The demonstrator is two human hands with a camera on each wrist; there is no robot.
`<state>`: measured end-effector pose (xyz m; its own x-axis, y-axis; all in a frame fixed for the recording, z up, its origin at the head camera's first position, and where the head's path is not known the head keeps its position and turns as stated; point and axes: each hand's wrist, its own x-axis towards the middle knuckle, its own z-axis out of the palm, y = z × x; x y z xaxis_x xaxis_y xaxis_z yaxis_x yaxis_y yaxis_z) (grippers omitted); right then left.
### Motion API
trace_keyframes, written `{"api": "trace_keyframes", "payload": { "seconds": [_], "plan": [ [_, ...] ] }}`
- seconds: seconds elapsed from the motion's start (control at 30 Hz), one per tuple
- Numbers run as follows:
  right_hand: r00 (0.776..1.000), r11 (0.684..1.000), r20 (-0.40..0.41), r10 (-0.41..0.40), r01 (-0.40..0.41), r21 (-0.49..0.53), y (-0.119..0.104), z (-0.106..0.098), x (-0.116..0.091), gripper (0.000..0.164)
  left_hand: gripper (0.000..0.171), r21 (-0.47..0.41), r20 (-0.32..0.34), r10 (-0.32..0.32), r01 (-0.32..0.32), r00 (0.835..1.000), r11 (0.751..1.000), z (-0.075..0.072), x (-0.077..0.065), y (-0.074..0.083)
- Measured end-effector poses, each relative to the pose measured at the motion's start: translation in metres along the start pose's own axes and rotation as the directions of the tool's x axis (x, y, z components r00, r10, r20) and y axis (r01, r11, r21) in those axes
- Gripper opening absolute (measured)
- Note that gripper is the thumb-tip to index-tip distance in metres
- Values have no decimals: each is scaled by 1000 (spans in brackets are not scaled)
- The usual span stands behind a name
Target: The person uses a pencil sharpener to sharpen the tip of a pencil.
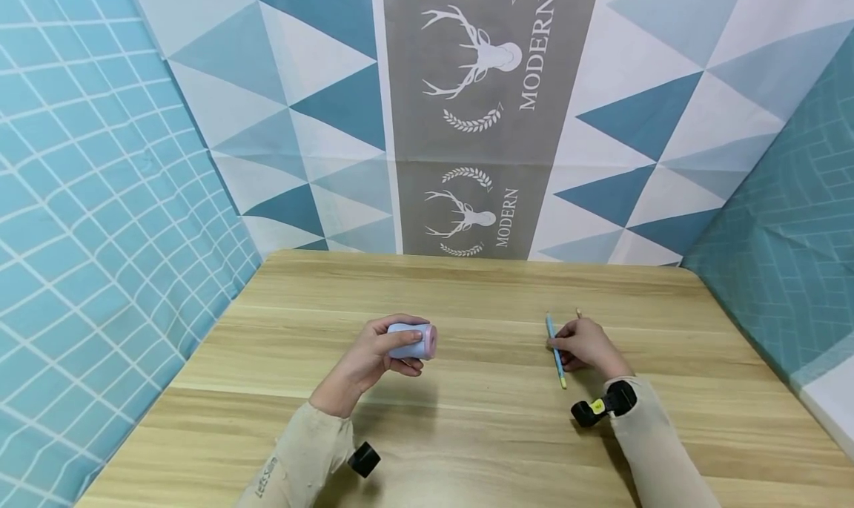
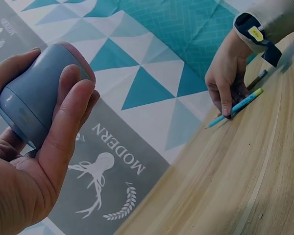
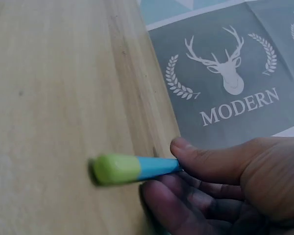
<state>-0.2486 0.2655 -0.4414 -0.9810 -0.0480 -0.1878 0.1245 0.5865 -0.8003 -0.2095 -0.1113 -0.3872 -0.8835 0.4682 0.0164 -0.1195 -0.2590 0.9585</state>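
Above the left part of the table, my left hand [image 1: 373, 352] grips a rounded light-blue pencil sharpener [image 1: 404, 340] with fingers and thumb around its body. Its pink end, with a small hole, faces right in the head view. Farther right, my right hand [image 1: 585, 345] pinches a blue pencil [image 1: 557, 360] between thumb and fingers. The pencil's yellow-green end [image 3: 118, 169] points toward the right wrist camera, and its pointed end aims at the back of the table. Beside it lies a second pencil [image 2: 257, 78], darker and mostly hidden behind the right hand.
Both hands are over a wooden table [image 1: 467, 434]. A patterned cloth with deer prints [image 1: 467, 107] hangs behind its back edge. Blue tiled cloth [image 1: 100, 196] stands along the left side, and teal cloth [image 1: 780, 219] along the right. A white surface [image 1: 830, 397] shows at the far right.
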Motion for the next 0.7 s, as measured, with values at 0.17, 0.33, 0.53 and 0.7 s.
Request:
{"api": "trace_keyframes", "payload": {
  "seconds": [0.17, 0.33, 0.53, 0.7],
  "plan": [
    [1000, 999, -21, -9, 8, -33, 3, 3, 0, 17, 22, 1, 8, -4, 4, 1000, 1000, -2, -1, 0],
    [1000, 1000, -13, -8, 8, -9, 4, 3, 1, 18, 23, 17, 13, -9, 9, 1000, 1000, -7, -3, 2],
    [1000, 1000, 19, -1, 1, 13, 2, -1, 0, 22, 50, 113, -9, 12, -11, 1000, 994, -15, -1, 4],
    [999, 1000, 47, 4, -5, 22, 1, -4, -1, 25, 67, 178, -28, 31, -26, 999, 984, -21, -2, 6]
  ]
}}
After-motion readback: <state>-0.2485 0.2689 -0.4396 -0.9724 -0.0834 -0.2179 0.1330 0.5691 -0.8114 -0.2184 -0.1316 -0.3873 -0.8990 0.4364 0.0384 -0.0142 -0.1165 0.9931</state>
